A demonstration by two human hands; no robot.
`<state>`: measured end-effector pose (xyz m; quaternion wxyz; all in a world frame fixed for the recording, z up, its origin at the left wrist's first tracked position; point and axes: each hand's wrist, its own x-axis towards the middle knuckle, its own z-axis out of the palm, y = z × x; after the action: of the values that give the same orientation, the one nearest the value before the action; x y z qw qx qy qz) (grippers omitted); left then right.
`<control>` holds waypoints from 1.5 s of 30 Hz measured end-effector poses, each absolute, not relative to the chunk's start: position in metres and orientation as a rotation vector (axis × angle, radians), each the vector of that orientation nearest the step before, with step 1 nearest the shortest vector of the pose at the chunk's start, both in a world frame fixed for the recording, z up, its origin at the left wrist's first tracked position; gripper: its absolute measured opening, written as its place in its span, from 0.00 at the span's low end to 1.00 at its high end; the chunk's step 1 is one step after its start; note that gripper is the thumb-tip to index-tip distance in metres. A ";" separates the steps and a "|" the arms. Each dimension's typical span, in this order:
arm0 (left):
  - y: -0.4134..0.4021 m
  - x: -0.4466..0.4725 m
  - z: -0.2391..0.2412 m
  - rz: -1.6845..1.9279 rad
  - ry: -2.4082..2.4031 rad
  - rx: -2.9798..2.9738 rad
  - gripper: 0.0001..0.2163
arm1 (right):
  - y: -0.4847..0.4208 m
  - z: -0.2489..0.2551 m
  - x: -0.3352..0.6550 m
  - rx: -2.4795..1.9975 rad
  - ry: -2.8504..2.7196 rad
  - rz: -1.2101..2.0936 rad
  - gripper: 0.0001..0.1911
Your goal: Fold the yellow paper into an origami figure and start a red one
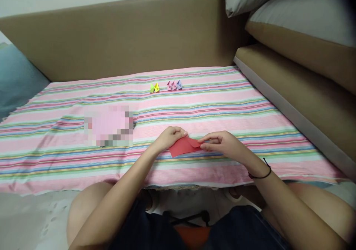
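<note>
A folded red paper (182,147) lies on the striped cloth (211,105) just in front of me. My left hand (170,136) has its fingers curled down on the paper's upper left corner. At the paper's right end, my right hand (222,144) pinches a folded flap between thumb and fingers. A thin black band circles my right wrist.
Small folded paper figures stand in a row further back: yellow-green ones (154,88) and pink and lilac ones (174,85). A blurred pink patch (108,126) lies to the left. Brown cushions (300,87) and grey pillows rise on the right. A brown backrest (125,35) stands behind.
</note>
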<state>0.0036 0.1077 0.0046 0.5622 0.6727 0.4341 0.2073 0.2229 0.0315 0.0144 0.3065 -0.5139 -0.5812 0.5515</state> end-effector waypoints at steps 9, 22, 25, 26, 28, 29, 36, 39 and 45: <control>0.101 -0.003 0.006 0.445 1.026 1.391 0.19 | 0.031 0.011 0.226 -1.376 -1.677 1.185 0.15; 0.089 -0.010 0.002 0.608 1.070 1.450 0.12 | 0.030 -0.004 0.224 -1.437 -1.668 1.186 0.13; 0.086 -0.009 -0.004 0.651 1.074 1.507 0.11 | 0.030 -0.011 0.222 -1.447 -1.699 1.170 0.15; 0.085 -0.008 -0.005 0.666 1.072 1.526 0.11 | 0.030 -0.013 0.221 -1.447 -1.712 1.162 0.16; 0.082 -0.007 -0.008 0.691 1.068 1.554 0.11 | 0.030 -0.015 0.217 -1.449 -1.731 1.146 0.17; 0.081 -0.006 -0.009 0.700 1.066 1.562 0.11 | 0.029 -0.015 0.215 -1.450 -1.738 1.139 0.16; 0.071 -0.007 0.004 0.698 1.069 1.487 0.18 | 0.031 0.000 0.206 -1.378 -1.739 1.075 0.07; 0.060 -0.010 0.022 0.821 1.040 1.487 0.17 | 0.031 0.014 0.205 -1.340 -1.727 0.938 0.06; 0.044 -0.008 0.035 0.826 0.663 2.126 0.04 | 0.032 0.018 0.207 -1.184 -1.814 0.458 0.12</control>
<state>-0.0084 0.0444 0.0346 0.3739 0.8301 0.2589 0.3227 0.2068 0.0315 0.0182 0.4472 -0.4782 -0.7329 0.1850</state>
